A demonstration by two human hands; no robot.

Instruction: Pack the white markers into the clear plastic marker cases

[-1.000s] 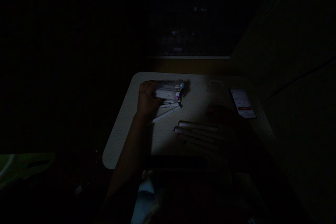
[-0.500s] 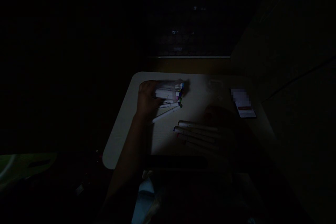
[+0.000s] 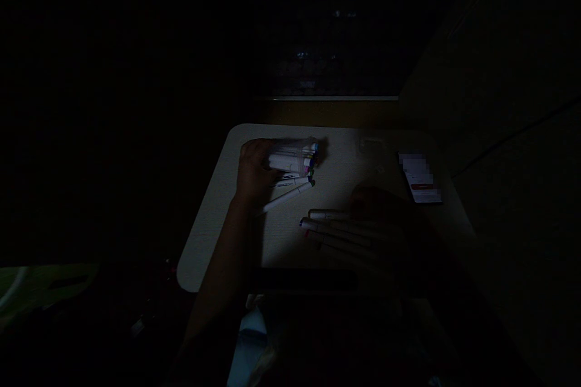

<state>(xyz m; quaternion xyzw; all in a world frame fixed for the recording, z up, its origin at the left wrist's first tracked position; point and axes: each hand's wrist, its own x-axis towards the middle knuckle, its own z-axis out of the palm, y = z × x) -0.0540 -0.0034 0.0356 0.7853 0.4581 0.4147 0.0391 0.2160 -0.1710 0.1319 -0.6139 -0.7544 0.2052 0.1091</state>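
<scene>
The scene is very dark. On the far left part of the table, my left hand (image 3: 255,170) is closed around a clear holder (image 3: 303,157) lying on its side, with several white markers (image 3: 284,162) inside, their coloured caps pointing right. Beside it, a loose white marker (image 3: 288,196) slants near my left wrist. Several more markers (image 3: 324,225) lie fanned out in the middle, with blue, red and dark ends towards the left. My right hand (image 3: 370,202), deep in shadow, covers the right end of the uppermost marker (image 3: 327,214); its fingers are hard to make out.
A phone (image 3: 420,178) with a lit screen lies at the table's right side. A faint clear plastic piece (image 3: 372,146) rests at the back. The white table (image 3: 204,242) has rounded corners, and a wall (image 3: 512,151) stands close on the right.
My right hand has come down and slightly left onto the uppermost loose marker, covering its right part. My left hand and the holder stay put.
</scene>
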